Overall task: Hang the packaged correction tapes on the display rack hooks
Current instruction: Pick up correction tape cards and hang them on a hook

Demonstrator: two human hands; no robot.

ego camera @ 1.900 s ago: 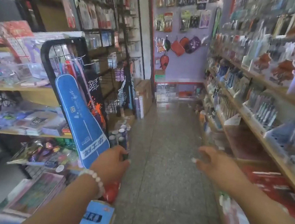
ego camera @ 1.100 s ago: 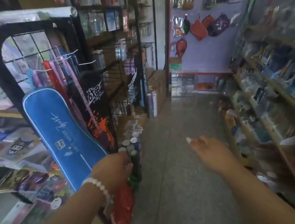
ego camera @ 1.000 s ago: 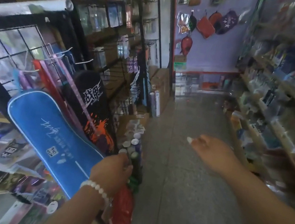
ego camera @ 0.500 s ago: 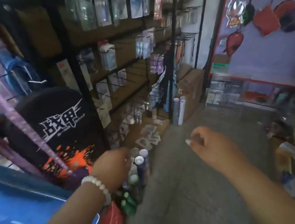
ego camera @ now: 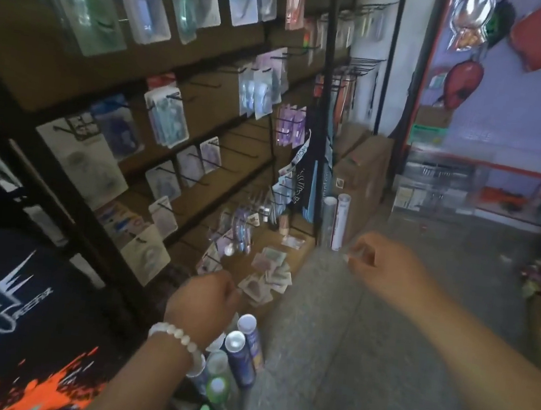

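Since half a second ago the view has swung left and closer to the display rack [ego camera: 202, 135], bringing a loose pile of packaged correction tapes [ego camera: 267, 272] on the floor at its foot nearer. The left hand [ego camera: 206, 302], curled and empty, hovers just beside that pile. The right hand [ego camera: 387, 270] hangs over the aisle floor with fingers loosely curled; whether it pinches anything cannot be told.

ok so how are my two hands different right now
The left hand is low and near the rack, over the tubes; the right hand is higher, out over the floor. The left wrist wears a bead bracelet; the right wrist is bare. Both hands are loosely curled, and neither clearly holds a package.
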